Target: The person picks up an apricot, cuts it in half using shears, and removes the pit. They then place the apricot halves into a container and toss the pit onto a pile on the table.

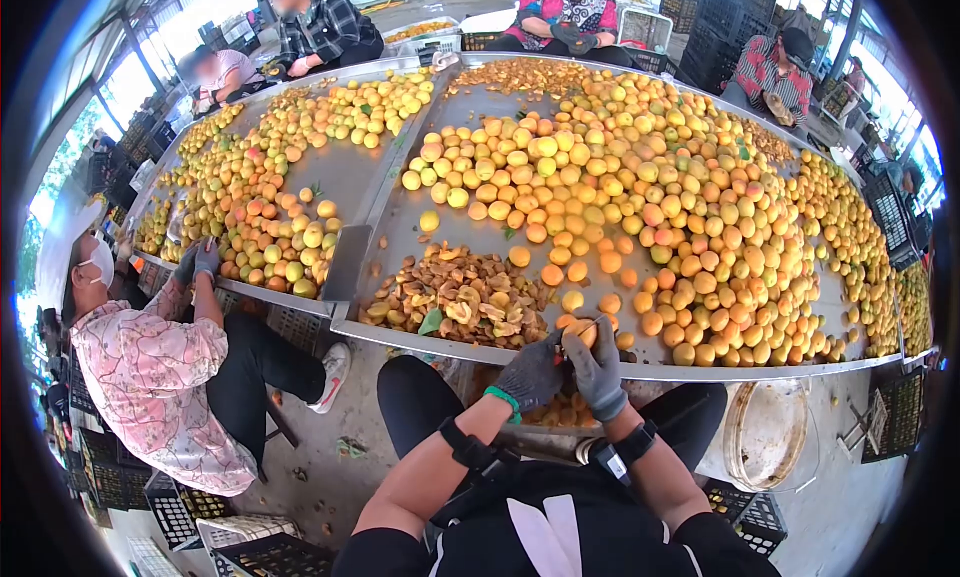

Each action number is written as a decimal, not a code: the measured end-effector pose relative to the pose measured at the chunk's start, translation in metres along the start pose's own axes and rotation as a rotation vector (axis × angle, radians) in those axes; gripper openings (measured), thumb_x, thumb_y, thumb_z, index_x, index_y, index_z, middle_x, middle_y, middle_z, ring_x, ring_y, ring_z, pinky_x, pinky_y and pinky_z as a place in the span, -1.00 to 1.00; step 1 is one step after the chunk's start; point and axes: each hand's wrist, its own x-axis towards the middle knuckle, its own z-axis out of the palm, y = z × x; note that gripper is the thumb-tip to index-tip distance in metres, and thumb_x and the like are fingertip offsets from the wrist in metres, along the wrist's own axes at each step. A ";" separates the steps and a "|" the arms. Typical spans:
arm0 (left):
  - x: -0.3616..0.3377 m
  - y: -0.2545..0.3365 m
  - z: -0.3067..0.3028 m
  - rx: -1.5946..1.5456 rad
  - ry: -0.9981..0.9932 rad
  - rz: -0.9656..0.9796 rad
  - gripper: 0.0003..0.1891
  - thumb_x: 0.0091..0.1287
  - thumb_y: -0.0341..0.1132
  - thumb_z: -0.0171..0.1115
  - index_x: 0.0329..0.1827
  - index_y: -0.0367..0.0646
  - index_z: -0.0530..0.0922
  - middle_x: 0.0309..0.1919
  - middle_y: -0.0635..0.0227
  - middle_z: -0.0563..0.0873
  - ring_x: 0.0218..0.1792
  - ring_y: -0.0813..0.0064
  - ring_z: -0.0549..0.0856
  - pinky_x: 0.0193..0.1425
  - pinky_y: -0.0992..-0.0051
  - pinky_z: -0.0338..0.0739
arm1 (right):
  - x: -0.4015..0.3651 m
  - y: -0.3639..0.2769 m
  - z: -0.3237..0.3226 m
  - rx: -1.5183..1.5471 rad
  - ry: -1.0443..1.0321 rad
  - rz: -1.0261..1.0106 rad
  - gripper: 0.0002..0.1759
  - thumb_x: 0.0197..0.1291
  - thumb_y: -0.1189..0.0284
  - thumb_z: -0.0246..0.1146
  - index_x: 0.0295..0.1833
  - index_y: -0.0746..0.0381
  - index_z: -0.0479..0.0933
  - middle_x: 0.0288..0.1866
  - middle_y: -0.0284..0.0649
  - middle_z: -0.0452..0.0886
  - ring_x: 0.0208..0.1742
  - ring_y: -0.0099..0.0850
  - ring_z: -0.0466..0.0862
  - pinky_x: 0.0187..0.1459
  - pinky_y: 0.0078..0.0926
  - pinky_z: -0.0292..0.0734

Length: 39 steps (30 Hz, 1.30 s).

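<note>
Both my hands wear grey gloves and meet over the table's near edge. My right hand (598, 369) is closed around an orange apricot (582, 330). Close against it, my left hand (528, 373), with a green cuff, has its fingers curled. A small red bit shows at those fingers, too small to name. Left of the apricot lies a heap of brownish apricot pieces (455, 299) with a green leaf on it. Whole apricots (690, 217) spread in a large pile ahead and to the right. Below my hands, more apricot pieces (560, 412) sit in a container.
A metal table (410, 232) with raised rims spans the view; a divider separates its left section. A person in a pink shirt (150, 377) sits at my left. Several people work along the far side. A white bucket (768, 432) and black crates (893, 417) stand at right.
</note>
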 end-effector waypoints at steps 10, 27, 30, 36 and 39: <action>0.013 0.047 -0.049 -0.131 -0.394 -0.497 -0.53 0.25 -0.33 0.16 0.23 -0.19 0.37 -0.21 -0.10 0.68 -0.17 -0.04 0.68 -0.07 0.13 0.57 | 0.004 0.016 -0.018 0.414 -0.107 0.485 -0.65 0.40 0.30 0.08 0.17 0.27 0.41 -0.06 -0.37 0.51 -0.06 -0.62 0.49 -0.02 -0.63 0.45; 0.013 0.054 -0.053 0.035 -0.357 -0.388 -0.22 0.24 -0.46 0.06 0.52 0.33 0.02 -0.13 -0.16 0.64 -0.10 -0.14 0.65 -0.01 0.04 0.53 | -0.013 0.005 -0.003 0.488 0.027 0.376 -0.79 0.36 0.33 0.15 0.04 0.09 0.37 -0.44 -0.51 0.38 -0.53 -0.74 0.34 -0.54 -0.77 0.19; 0.011 0.041 -0.048 0.030 -0.296 -0.299 -0.29 0.19 -0.38 0.12 0.46 0.26 0.18 -0.19 -0.13 0.66 -0.15 -0.09 0.67 -0.05 0.06 0.57 | -0.014 0.003 -0.002 0.564 0.014 0.393 -0.79 0.36 0.40 0.12 0.06 0.10 0.36 -0.40 -0.49 0.41 -0.50 -0.74 0.38 -0.52 -0.76 0.25; 0.014 -0.022 -0.028 0.152 -0.356 -0.037 -0.52 0.04 -0.34 0.29 0.09 -0.22 0.50 -0.16 -0.10 0.66 -0.06 -0.06 0.64 0.00 0.18 0.56 | -0.017 0.002 0.017 0.245 -0.085 -0.039 -0.78 0.35 0.49 0.05 0.08 0.17 0.34 -0.28 -0.39 0.48 -0.39 -0.64 0.45 -0.38 -0.69 0.37; 0.033 0.007 -0.055 0.152 -0.358 -0.175 -0.56 -0.01 -0.32 0.35 -0.02 -0.25 0.54 -0.17 -0.06 0.66 -0.06 -0.05 0.64 0.03 0.21 0.56 | 0.017 0.010 -0.002 0.505 -0.124 0.395 -0.71 0.27 0.52 0.06 0.11 0.19 0.35 -0.21 -0.29 0.55 -0.33 -0.52 0.51 -0.28 -0.51 0.47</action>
